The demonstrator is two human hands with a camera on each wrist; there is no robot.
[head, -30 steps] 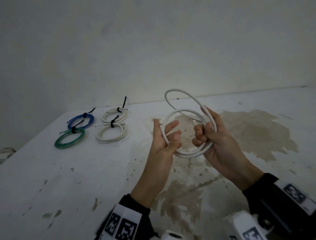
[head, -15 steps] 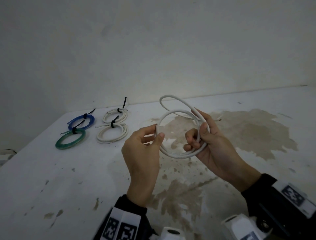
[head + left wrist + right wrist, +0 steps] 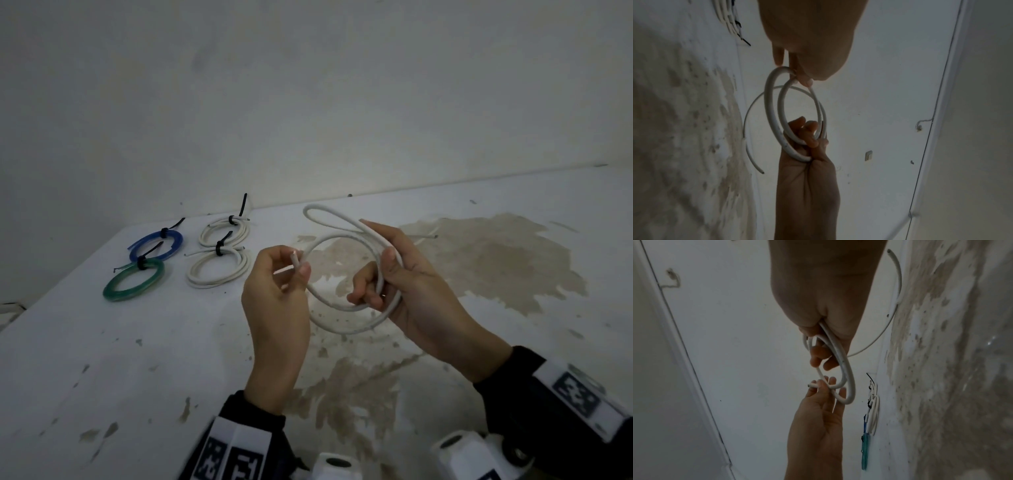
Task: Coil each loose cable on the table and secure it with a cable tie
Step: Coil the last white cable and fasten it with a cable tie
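Note:
I hold a white cable [image 3: 346, 329] in loops above the table [image 3: 137, 359]. My right hand [image 3: 387, 284] grips the right side of the coil, fingers curled through the loops; the same grip shows in the right wrist view on the cable [image 3: 846, 369]. My left hand [image 3: 294, 270] pinches one cut end of the cable between thumb and fingertips at the coil's left side. In the left wrist view the cable [image 3: 774, 116] hangs as two loops between both hands. A further loop [image 3: 329, 216] sticks up behind, and the other end [image 3: 430, 237] trails toward the table.
Four tied coils lie at the far left: a blue one [image 3: 156, 245], a green one [image 3: 133, 284] and two white ones [image 3: 224, 231] [image 3: 217, 272], each with a black tie. Brown stains [image 3: 496, 260] mark the table. A wall rises close behind.
My left hand slid from the coil's left side to the cable's cut end and now pinches it. The coil has loosened into wider loops, and both hands sit slightly lower.

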